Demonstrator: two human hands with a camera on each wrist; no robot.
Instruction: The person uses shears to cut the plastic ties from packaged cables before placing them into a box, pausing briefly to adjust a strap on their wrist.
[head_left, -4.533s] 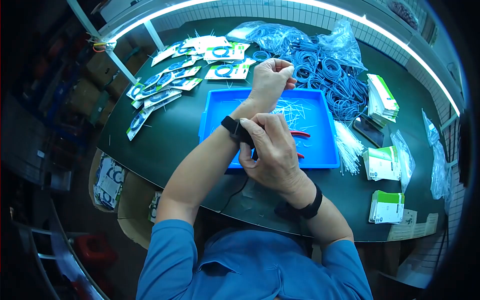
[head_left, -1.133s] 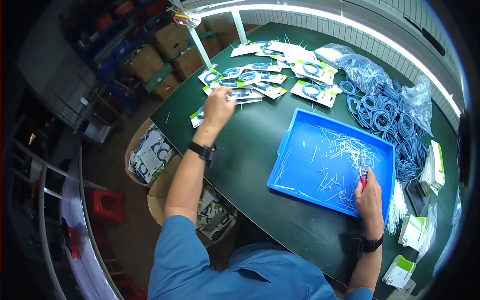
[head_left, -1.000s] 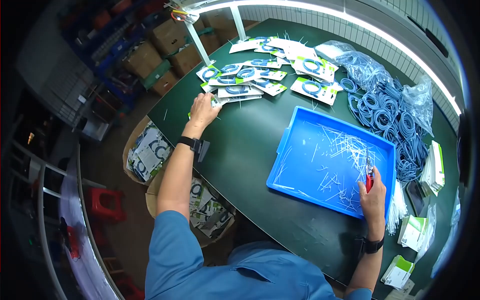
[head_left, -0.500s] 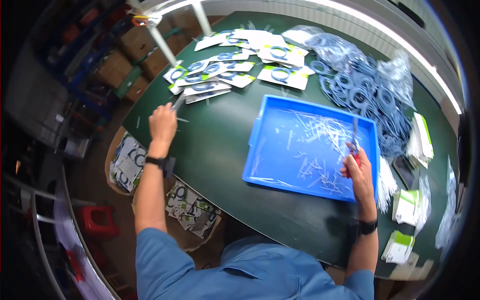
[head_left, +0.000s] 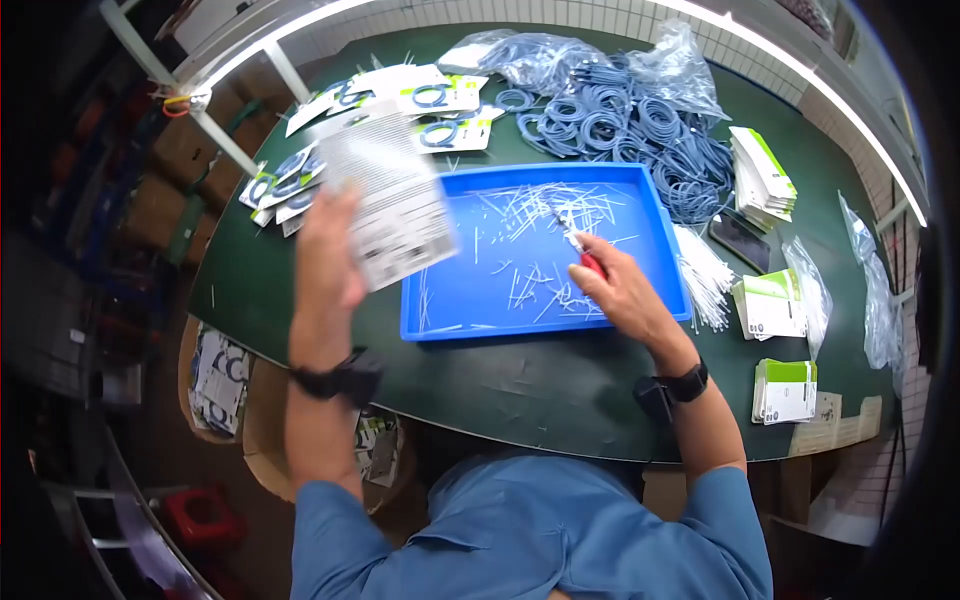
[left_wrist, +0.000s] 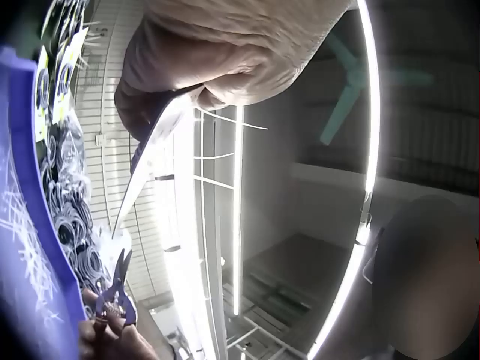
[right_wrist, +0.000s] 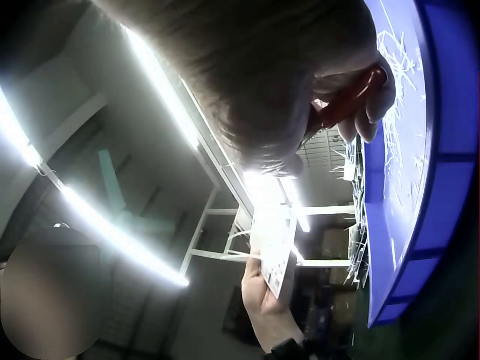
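My left hand (head_left: 328, 262) holds a white printed card (head_left: 392, 200), raised over the left edge of the blue tray (head_left: 530, 322). Thin white ties stick out beside the card (left_wrist: 146, 161) in the left wrist view, where the left hand (left_wrist: 217, 52) pinches its edge. My right hand (head_left: 628, 292) grips red-handled cutters (head_left: 592, 264) over the tray. The blades of the cutters (left_wrist: 118, 279) stand apart in the left wrist view. White tie scraps (head_left: 550, 208) lie scattered in the tray.
Carded cables (head_left: 440, 95) lie in piles at the back left. Blue cable coils (head_left: 640, 125) and plastic bags are behind the tray. White ties (head_left: 705, 275), a phone (head_left: 738, 245) and green-white card stacks (head_left: 785, 392) are at the right. Cartons (head_left: 262, 430) stand below the table's left edge.
The left hand has moved from the table's left side towards the tray, and a card shows raised in it. The right hand still grips the cutters. The head view has shifted.
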